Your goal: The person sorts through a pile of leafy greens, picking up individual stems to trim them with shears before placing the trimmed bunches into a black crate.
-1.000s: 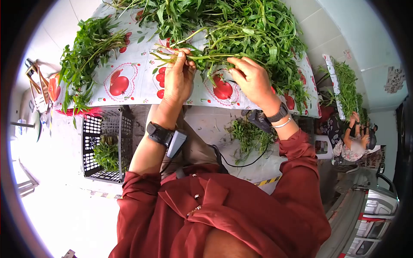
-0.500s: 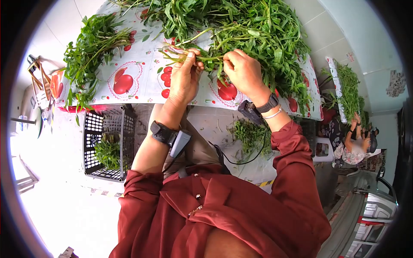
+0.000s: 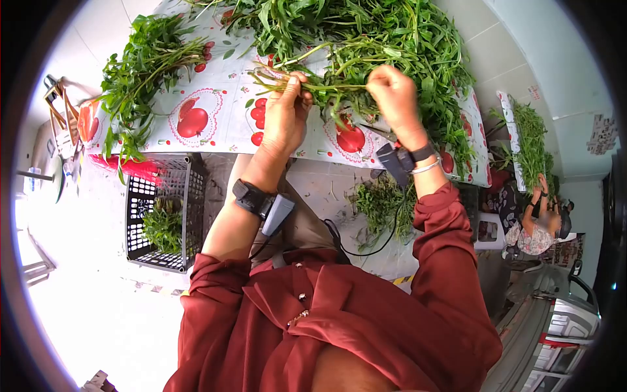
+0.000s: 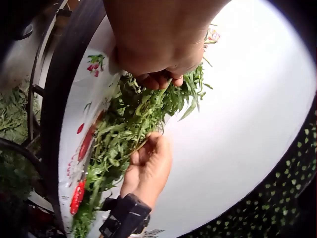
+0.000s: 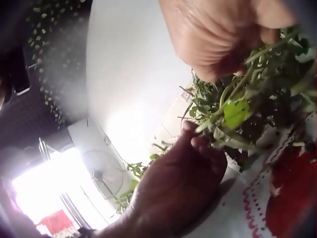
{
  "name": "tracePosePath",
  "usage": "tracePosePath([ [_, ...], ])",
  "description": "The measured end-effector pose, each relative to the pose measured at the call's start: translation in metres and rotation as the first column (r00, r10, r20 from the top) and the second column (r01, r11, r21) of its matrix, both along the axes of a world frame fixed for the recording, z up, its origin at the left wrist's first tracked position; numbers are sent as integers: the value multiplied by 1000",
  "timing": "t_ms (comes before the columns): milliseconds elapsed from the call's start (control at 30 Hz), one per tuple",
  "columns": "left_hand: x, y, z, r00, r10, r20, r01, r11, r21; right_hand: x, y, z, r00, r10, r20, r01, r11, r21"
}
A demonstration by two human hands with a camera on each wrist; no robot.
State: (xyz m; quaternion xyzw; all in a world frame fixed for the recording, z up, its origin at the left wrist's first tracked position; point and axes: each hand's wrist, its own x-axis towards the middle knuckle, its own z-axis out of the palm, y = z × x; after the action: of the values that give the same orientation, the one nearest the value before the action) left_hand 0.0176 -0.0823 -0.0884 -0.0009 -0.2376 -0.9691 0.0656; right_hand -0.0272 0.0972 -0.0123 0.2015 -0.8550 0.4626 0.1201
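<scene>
A small bunch of green leafy stems (image 3: 326, 86) is held above a table covered with a white cloth printed with red tomatoes (image 3: 215, 124). My left hand (image 3: 287, 111) grips the stem ends of the bunch. My right hand (image 3: 392, 91) is curled round the leafy part further right. A big heap of the same greens (image 3: 392, 39) lies on the table behind both hands. The left wrist view shows my left hand (image 4: 158, 59) closed over the greens (image 4: 129, 124), with my right hand (image 4: 148, 168) below. In the right wrist view, both hands pinch stems (image 5: 233, 114).
A second pile of greens (image 3: 144, 72) lies at the table's left end. A black plastic crate (image 3: 160, 215) with some greens stands on the floor to the left. Trimmings (image 3: 382, 202) lie on the floor. Another person (image 3: 539, 222) sits at the right by more greens (image 3: 529, 130).
My right hand has risen and moved right along the bunch, away from my left hand. My left hand keeps its hold on the stem ends.
</scene>
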Motion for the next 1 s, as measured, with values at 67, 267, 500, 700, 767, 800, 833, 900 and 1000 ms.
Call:
tracePosePath([
  [67, 2, 1, 3, 1000, -8, 10, 9, 1000, -24, -7, 18, 8, 1000, -5, 6, 5, 993, -120],
  [267, 4, 4, 5, 998, -58, -6, 58, 996, -61, -1, 39, 41, 997, 57, -46, -64, 980, -187],
  [500, 4, 3, 6, 999, -49, -13, 48, 994, -102, -3, 29, 37, 988, 142, -58, -138, 988, 72],
  [700, 4, 4, 4, 999, -43, -28, 39, 992, -120, -4, 11, 24, 977, 191, 90, -211, 904, 371],
  [767, 4, 4, 5, 999, -41, -24, 38, 991, -127, -4, 5, 25, 981, 180, 72, -194, 883, 428],
  [800, 4, 4, 5, 999, -40, -23, 37, 991, -127, -7, 4, 25, 975, 208, 84, -222, 848, 481],
  [833, 4, 3, 5, 998, -49, -38, 44, 991, -123, -9, 3, 24, 967, 233, 97, -249, 810, 532],
  [900, 4, 3, 6, 997, -59, -53, 52, 992, -118, -12, 2, 24, 962, 235, 138, -272, 804, 529],
  [1000, 4, 4, 7, 997, -56, -54, 50, 993, -104, -13, -1, 24, 946, 237, 220, -320, 791, 522],
])
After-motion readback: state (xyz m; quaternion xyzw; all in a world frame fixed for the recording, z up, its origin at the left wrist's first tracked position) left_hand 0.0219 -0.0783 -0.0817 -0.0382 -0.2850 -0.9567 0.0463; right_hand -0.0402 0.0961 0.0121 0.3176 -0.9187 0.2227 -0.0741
